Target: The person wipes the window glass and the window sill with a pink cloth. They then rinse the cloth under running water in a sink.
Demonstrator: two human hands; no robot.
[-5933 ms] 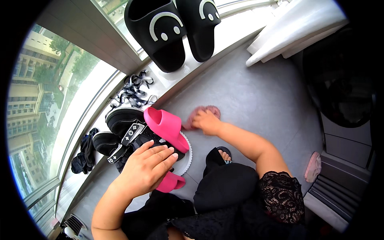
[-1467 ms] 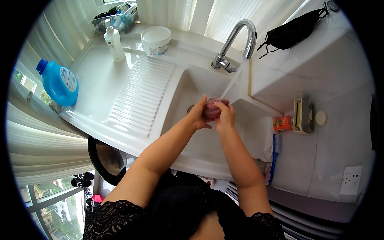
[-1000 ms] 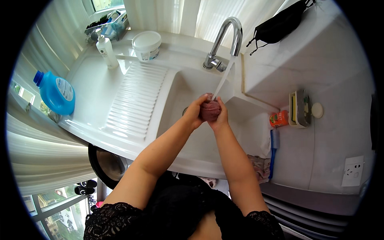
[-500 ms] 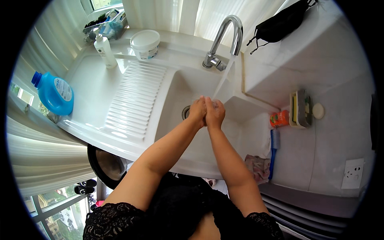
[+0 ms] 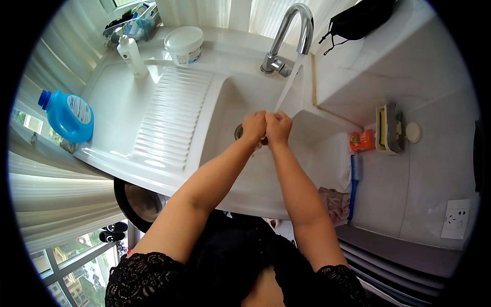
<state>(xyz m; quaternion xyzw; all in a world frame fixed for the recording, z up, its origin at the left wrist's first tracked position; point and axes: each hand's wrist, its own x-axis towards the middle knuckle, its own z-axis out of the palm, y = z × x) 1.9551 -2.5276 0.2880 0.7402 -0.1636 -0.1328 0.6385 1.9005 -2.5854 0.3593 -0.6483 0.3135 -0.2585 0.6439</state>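
Observation:
Side by side over the white sink (image 5: 245, 189), my left hand (image 5: 253, 126) and my right hand (image 5: 277, 127) are both closed, thumb sides together. A small, wet-looking, dark and pinkish bit shows below and between them; the fists hide the rest and its kind is unclear. From the chrome faucet (image 5: 307, 33) a stream of water (image 5: 290, 84) runs down to the far side of my right hand. Part of the metal drain (image 5: 238, 131) shows beside my left hand.
Left of the basin is a ribbed washboard (image 5: 174, 117), with a blue detergent bottle (image 5: 71, 116), a white pump bottle (image 5: 133, 57) and a white tub (image 5: 184, 45) around it. On the right are an orange container (image 5: 362, 140), a sponge holder (image 5: 389, 129), a blue brush (image 5: 355, 179) and a crumpled cloth (image 5: 335, 204).
Both hands have turned from pressed together, fingers forward, into two closed fists side by side. A small dark and pinkish bit now shows beneath them. The water still runs.

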